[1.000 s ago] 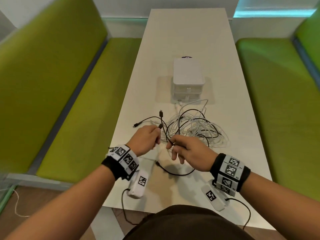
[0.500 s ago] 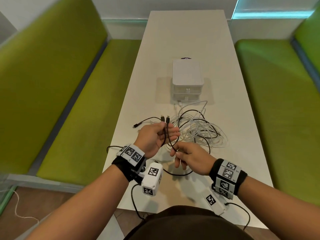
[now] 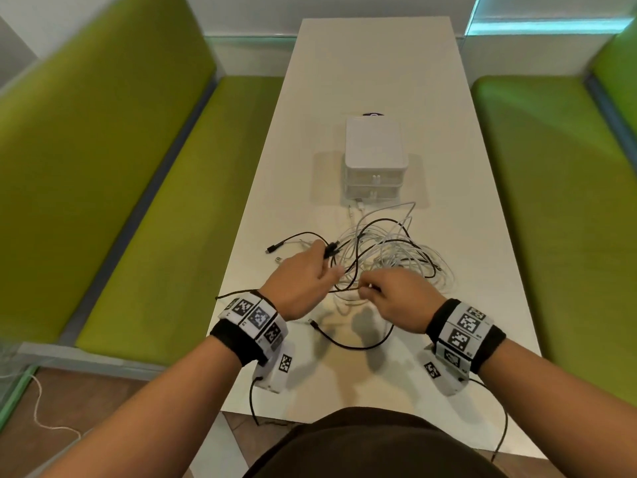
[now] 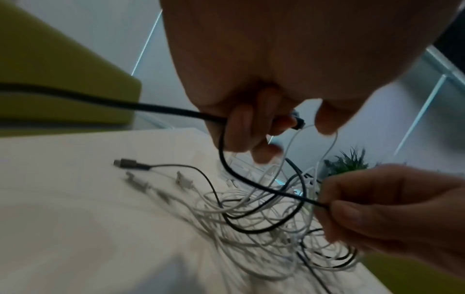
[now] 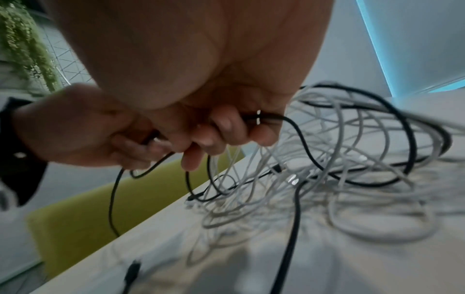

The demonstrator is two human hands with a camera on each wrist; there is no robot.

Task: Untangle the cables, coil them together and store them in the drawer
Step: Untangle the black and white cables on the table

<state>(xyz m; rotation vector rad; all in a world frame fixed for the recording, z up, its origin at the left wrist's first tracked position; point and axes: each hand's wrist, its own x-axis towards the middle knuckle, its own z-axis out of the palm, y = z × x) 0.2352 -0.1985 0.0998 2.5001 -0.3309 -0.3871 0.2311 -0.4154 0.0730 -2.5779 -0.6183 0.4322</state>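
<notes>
Nearest the desk (image 3: pixel 482 236) edge, a loose black cable (image 3: pixel 358 345) end is lying in a curve. Just beyond, the left hand (image 3: pixel 300 284) is gripping black plug ends (image 3: pixel 330 251) with curled fingers, while the right hand (image 3: pixel 396 298) is pinching a black strand closed between thumb and fingers. Farther on, the tangle of white cables (image 3: pixel 406 257) and black ones is resting on the desk. Behind it, the white drawer unit (image 3: pixel 374 157) is standing with both drawers shut.
</notes>
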